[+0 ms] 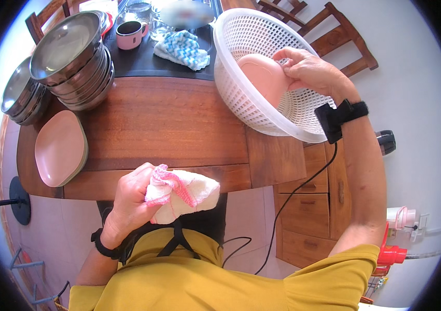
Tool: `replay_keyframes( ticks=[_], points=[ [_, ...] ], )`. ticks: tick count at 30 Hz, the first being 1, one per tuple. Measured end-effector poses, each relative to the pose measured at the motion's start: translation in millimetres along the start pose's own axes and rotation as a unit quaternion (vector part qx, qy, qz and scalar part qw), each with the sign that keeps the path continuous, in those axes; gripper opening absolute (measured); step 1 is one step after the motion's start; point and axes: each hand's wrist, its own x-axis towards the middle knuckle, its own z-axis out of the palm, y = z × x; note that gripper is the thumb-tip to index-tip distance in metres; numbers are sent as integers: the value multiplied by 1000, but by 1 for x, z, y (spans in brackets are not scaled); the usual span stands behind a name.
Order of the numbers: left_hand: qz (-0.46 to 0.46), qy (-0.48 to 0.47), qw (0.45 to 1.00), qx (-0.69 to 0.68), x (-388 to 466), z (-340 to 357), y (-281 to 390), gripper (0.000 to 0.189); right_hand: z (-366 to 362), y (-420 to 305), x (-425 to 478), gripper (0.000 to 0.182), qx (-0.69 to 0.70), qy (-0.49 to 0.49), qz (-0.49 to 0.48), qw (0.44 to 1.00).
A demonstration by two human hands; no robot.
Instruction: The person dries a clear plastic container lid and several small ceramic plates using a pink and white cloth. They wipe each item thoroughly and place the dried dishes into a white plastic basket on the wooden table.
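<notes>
My right hand (308, 72) pinches the edge of a pink dish (263, 76) inside a white plastic colander basket (226, 77), at the upper right of the head view. Near my waist, at the table's front edge, my left hand (136, 194) grips a white cloth with pink trim (187, 190). At the table's left end lies a small stack of dishes, a pink one (59, 147) on top. Behind it rise stacked stainless steel bowls (66, 46), with a lower stack of metal bowls (20, 89) to their left.
On the wooden table (158, 116), a black tray (135, 64) holds a pink mug (129, 35), a blue-and-white cloth (183, 48) and glassware. Wooden chairs (341, 42) stand behind the basket. A black cable (296, 190) hangs from my right wrist past a wooden drawer cabinet (308, 214).
</notes>
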Motion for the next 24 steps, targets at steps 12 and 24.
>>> replay_keyframes(
  ticks=[12, 24],
  points=[
    [4, 4, 1000, 4, -1, 1, -4, 19, 0, -9, -12, 56, -301, -48, 134, 943],
    [-67, 15, 995, -78, -4, -3, 0, 24, 16, -18, -40, 28, -146, 160, -160, 963]
  ],
)
